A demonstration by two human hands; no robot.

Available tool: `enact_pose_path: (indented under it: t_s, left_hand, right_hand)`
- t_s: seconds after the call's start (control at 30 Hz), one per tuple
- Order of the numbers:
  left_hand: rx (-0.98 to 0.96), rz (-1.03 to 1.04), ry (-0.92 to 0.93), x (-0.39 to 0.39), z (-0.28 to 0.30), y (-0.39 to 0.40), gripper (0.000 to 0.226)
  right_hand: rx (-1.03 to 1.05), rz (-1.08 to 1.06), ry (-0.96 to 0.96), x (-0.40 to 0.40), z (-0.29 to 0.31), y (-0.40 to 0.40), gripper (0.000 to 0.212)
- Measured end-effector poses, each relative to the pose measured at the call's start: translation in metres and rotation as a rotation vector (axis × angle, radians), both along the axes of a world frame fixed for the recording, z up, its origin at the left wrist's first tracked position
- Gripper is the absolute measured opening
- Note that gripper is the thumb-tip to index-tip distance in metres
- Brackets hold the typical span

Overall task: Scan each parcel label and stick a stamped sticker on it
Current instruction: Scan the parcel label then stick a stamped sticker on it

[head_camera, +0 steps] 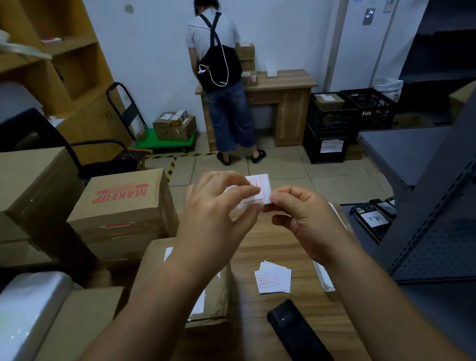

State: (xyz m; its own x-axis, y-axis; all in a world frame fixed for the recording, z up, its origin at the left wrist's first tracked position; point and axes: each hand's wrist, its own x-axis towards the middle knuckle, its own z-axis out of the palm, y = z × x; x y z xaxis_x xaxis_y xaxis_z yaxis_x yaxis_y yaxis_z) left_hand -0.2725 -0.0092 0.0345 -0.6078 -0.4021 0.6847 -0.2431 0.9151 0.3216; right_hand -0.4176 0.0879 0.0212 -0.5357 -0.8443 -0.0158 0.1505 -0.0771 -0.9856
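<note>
Both hands are raised above the wooden table (272, 345). Between them is a white sticker with a red stamp (260, 185). My left hand (213, 210) pinches its left part with thumb and forefinger. My right hand (302, 212) pinches its lower right corner. A small pile of stamped stickers (273, 277) lies on the table below my hands. A black handheld scanner (299, 338) lies near the table's front. A brown parcel (212, 299) with white labels sits at the table's left, partly hidden by my left forearm.
Cardboard boxes (125, 209) are stacked at the left, one printed MAKEUP. A plastic-wrapped bundle (23, 319) lies at lower left. Grey metal shelving (446, 206) stands at the right with black devices (373, 215) on it. A person (223, 76) stands at a far desk.
</note>
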Motion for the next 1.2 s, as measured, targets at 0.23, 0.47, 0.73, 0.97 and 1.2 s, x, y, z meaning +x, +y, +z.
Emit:
enact_pose_path:
  t_s: [0.23,0.47,0.73,0.97,1.2]
  left_hand:
    - [0.205,-0.086,-0.010,-0.006,0.000,0.015,0.030]
    - [0.269,-0.070,0.066,-0.012,-0.001,0.029,0.014]
    - [0.119,-0.027,0.042,-0.018,-0.001,0.036,0.027]
    - [0.098,-0.057,0.024,-0.022,-0.004,0.035,0.027]
    - [0.258,-0.116,0.086,-0.016,0.005,0.033,0.014]
  right_hand:
    - [-0.101,0.080,-0.023,-0.003,0.000,0.012,0.010]
    - [-0.174,0.170,-0.100,-0.009,-0.002,0.025,0.017]
    - [-0.180,0.157,-0.153,-0.009,0.001,0.032,0.013]
    - [-0.115,0.089,-0.199,-0.005,0.001,0.031,0.012]
    - [-0.220,0.156,-0.199,-0.006,0.002,0.030,0.003]
